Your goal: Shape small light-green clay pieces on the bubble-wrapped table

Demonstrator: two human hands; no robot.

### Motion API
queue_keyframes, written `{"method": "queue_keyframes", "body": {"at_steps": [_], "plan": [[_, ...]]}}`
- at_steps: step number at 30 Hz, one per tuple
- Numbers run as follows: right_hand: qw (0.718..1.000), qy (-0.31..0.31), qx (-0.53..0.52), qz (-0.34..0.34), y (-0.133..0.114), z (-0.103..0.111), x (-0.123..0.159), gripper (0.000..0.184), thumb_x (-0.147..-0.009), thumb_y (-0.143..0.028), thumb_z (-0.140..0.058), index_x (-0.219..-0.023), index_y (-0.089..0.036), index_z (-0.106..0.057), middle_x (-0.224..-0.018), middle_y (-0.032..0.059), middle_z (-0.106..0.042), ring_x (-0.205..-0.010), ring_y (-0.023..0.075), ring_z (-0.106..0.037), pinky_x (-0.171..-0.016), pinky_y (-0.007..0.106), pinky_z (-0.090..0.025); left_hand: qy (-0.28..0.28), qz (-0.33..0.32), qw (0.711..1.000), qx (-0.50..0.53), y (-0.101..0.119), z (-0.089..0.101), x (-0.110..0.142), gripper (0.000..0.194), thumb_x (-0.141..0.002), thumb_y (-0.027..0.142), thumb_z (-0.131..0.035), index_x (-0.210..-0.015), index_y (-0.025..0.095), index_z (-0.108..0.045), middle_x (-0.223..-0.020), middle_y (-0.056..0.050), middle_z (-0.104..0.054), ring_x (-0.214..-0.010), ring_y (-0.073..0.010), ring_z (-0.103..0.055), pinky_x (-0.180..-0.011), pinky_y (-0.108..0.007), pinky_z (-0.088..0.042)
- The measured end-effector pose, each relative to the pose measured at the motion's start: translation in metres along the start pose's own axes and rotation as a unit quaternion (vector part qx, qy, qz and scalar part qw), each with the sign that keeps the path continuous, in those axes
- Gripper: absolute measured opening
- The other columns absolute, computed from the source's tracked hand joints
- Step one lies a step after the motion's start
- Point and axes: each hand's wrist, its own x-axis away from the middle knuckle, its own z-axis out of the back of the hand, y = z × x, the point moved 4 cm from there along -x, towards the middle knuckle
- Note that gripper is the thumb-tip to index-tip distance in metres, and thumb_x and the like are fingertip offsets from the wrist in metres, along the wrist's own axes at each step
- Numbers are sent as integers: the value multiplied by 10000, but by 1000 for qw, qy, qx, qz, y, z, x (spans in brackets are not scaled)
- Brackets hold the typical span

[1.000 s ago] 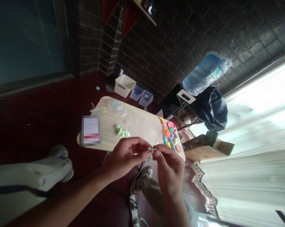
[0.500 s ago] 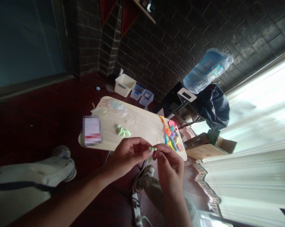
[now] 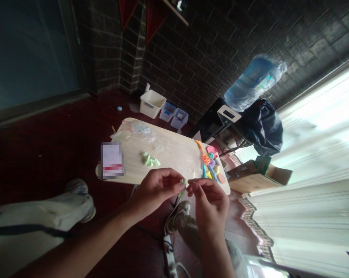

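Observation:
Above the table's near edge, my left hand [image 3: 159, 190] pinches a small light green piece of modelling clay [image 3: 182, 182] between thumb and fingers. Part of that piece hangs below the fingertips. Just to its right is my right hand [image 3: 211, 204], closed in a pinch with a narrow gap to the left fingertips. Whatever sits in the right pinch is too small to make out. A larger crumpled light green lump of clay [image 3: 150, 159] lies on the table behind the left hand.
The pale table [image 3: 174, 148] bears a clear plastic bag [image 3: 142, 129], a blurred-out card [image 3: 112, 160] and colourful clay shapes [image 3: 206, 159] at right. Beyond stand plastic bins [image 3: 151, 110] and a water dispenser [image 3: 229, 114]. A power strip [image 3: 169, 253] lies on the floor.
My right hand has moved slightly right, away from the green clay, so a gap now shows between the fingertips. My left hand still holds its piece.

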Motion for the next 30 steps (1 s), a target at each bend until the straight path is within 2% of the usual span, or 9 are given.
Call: {"method": "queue_keyframes", "body": {"at_steps": [4, 9, 15, 18, 24, 27, 30], "plan": [[997, 6, -65, -47, 6, 0, -1, 195, -818, -295, -878, -989, -223, -819, -763, 17, -742, -681, 142, -641, -653, 278, -532, 14, -4, 1000, -3, 0, 3, -1, 219, -821, 309, -840, -936, 151, -742, -850, -40, -755, -795, -156, -686, -753, -263, -517], [993, -5, -96, -66, 5, -3, -3, 151, -815, -349, -876, -855, -221, -807, -684, 9, -708, -607, 136, -610, -581, 267, -509, 21, 6, 1000, 2, -3, 5, -2, 222, -805, 294, -853, -936, 152, -743, -855, -30, -741, -807, -148, -670, -750, -249, -496], [992, -5, -110, -54, 3, -6, -7, 175, -727, -312, -937, -791, -228, -798, -642, -7, -703, -579, 128, -610, -564, 249, -509, 19, 2, 1000, 2, -3, 6, -2, 224, -804, 307, -852, -931, 155, -746, -862, -39, -745, -815, -157, -677, -764, -263, -504], [992, -8, -109, -60, 3, -7, -8, 166, -738, -323, -929, -765, -228, -795, -630, -9, -695, -560, 122, -589, -545, 245, -493, 18, -1, 1000, -7, -2, 5, -2, 235, -800, 323, -853, -919, 150, -747, -863, -50, -746, -825, -173, -685, -781, -285, -519], [993, -9, -98, -69, 6, -4, -8, 157, -793, -305, -895, -927, -237, -849, -771, 26, -765, -711, 142, -648, -669, 276, -530, 10, 2, 1000, 4, -2, 3, -3, 236, -820, 322, -843, -944, 143, -752, -880, -54, -755, -843, -173, -696, -800, -288, -526], [995, -6, -78, -66, 7, -2, -7, 184, -827, -311, -870, -995, -241, -845, -800, 36, -779, -693, 153, -650, -652, 299, -528, 8, 3, 1000, 6, -3, 3, -4, 230, -827, 308, -841, -952, 138, -749, -902, -62, -764, -864, -173, -701, -816, -284, -525], [997, 3, -57, -50, 6, 0, -8, 173, -821, -300, -877, -976, -236, -835, -764, 27, -767, -653, 149, -636, -625, 296, -510, 11, -4, 1000, 5, -4, 5, -4, 241, -831, 308, -840, -976, 141, -745, -892, -57, -757, -844, -166, -693, -794, -277, -519]]}}
